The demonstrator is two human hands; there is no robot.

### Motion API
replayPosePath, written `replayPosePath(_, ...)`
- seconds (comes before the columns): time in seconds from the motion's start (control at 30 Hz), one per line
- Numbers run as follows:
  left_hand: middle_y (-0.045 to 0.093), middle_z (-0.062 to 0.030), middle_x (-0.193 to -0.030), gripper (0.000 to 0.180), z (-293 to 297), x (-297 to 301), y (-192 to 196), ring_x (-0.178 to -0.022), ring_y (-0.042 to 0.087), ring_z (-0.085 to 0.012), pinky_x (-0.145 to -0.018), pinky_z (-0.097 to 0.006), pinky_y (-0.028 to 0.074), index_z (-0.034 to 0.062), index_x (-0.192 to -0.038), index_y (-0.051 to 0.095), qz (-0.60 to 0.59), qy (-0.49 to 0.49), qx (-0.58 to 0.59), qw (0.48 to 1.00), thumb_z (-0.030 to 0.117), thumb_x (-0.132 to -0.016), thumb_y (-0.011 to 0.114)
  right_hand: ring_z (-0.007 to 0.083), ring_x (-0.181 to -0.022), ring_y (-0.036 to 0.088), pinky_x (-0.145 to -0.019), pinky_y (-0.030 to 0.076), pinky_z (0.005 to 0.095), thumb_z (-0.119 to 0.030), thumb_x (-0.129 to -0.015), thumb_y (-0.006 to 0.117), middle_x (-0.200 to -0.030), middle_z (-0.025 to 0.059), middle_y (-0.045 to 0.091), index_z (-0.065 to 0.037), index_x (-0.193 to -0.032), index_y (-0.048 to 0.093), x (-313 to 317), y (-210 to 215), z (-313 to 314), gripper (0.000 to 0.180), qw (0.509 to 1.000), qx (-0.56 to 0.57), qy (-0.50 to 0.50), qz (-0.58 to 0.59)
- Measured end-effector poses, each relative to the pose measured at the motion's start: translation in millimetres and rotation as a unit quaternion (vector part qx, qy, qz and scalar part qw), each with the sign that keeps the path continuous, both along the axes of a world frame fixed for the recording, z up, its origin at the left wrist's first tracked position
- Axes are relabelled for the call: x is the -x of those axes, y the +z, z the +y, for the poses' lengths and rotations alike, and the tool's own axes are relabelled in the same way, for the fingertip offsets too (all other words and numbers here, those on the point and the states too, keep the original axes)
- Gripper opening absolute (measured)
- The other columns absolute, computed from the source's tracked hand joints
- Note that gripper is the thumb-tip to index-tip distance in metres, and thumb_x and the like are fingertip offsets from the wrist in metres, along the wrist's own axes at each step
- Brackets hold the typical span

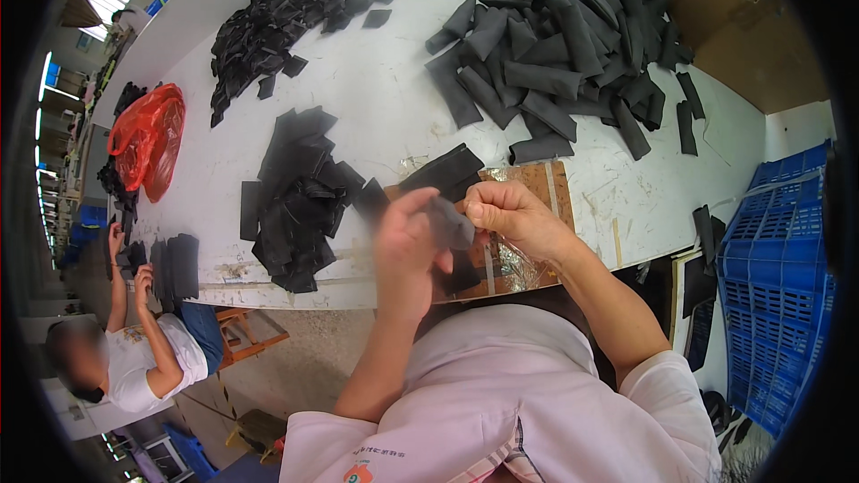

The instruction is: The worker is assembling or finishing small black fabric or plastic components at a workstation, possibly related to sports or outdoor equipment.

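Between my hands, above the front edge of the white table (394, 112), is a small dark grey fabric piece (455, 225), curled or folded like a short sleeve. My left hand (405, 237), somewhat blurred, is closed around its left side. My right hand (508, 215) pinches the upper right edge between thumb and fingers. Beneath them lies a brown board (559, 188) partly covered with clear tape or film. Longer black folded pieces (447, 168) rest at the board's far left corner. Left of my hands spreads a pile of flat black pieces (304, 188).
A large heap of dark grey fabric tubes (555, 40) lies far right, by a cardboard box (738, 22). Small black pieces (268, 31) are piled far left, near a red plastic bag (152, 139). Blue crates (774, 277) stand right. A co-worker (148, 349) handles black pieces at left.
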State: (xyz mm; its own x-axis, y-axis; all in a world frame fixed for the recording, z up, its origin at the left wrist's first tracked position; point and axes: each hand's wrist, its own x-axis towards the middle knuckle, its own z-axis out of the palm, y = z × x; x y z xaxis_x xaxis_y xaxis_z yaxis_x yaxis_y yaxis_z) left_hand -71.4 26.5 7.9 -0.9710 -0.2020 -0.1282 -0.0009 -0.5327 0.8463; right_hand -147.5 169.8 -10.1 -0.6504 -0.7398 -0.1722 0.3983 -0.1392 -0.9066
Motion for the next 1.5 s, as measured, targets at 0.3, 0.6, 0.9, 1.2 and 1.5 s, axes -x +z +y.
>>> replayPosePath(0.3,0.057,-0.0167,-0.097,0.016,4,0,35,-0.090,0.054,-0.0207,-0.084,-0.032,0.039,-0.0047,-0.092,0.052,0.181,0.058,0.160,0.969,0.007,-0.083,0.056,0.0165,-0.068,0.051,-0.055,0.041,0.0264,-0.029,-0.077,0.061,-0.069,0.0054,0.050,-0.004,-0.073,0.052,-13,53,4,0.027,0.857,-0.132,-0.170,0.469)
replayPosePath(0.6,0.053,-0.0199,-0.107,0.035,2,-8,16,-0.102,0.051,-0.0246,-0.091,-0.036,0.037,-0.0034,-0.108,0.047,0.133,0.013,0.100,0.986,0.013,-0.080,0.061,0.0187,-0.057,0.049,-0.047,0.041,0.0301,-0.020,-0.066,0.065,-0.058,0.0020,0.046,-0.006,-0.061,0.046,-20,24,2,0.024,0.687,-0.235,-0.132,0.675)
replayPosePath(0.9,0.058,-0.0071,-0.082,0.012,18,14,40,-0.071,0.053,-0.0095,-0.061,-0.021,0.044,-0.0010,-0.077,0.058,0.042,-0.081,0.347,0.933,-0.003,-0.069,0.067,0.0232,-0.062,0.052,-0.050,0.043,0.0343,-0.005,-0.069,0.059,-0.065,0.0072,0.051,-0.003,-0.072,0.051,-11,-4,9,0.009,0.796,-0.108,-0.144,0.578)
replayPosePath(1.2,0.057,-0.0086,-0.086,0.013,20,10,46,-0.072,0.054,-0.0107,-0.064,-0.022,0.044,-0.0034,-0.089,0.056,0.197,0.001,0.248,0.949,0.001,-0.078,0.062,0.0258,-0.069,0.056,-0.054,0.046,0.0355,-0.008,-0.071,0.059,-0.071,0.0076,0.056,-0.003,-0.078,0.053,-13,16,13,0.011,0.797,-0.198,-0.086,0.564)
replayPosePath(1.5,0.059,-0.0093,-0.081,0.010,5,11,48,-0.070,0.054,-0.0130,-0.061,-0.023,0.045,-0.0048,-0.080,0.058,0.206,-0.025,0.409,0.889,0.004,-0.079,0.062,0.0270,-0.061,0.056,-0.050,0.045,0.0364,-0.009,-0.071,0.061,-0.067,0.0110,0.056,-0.003,-0.075,0.053,-19,-2,7,0.011,0.817,-0.197,-0.093,0.535)
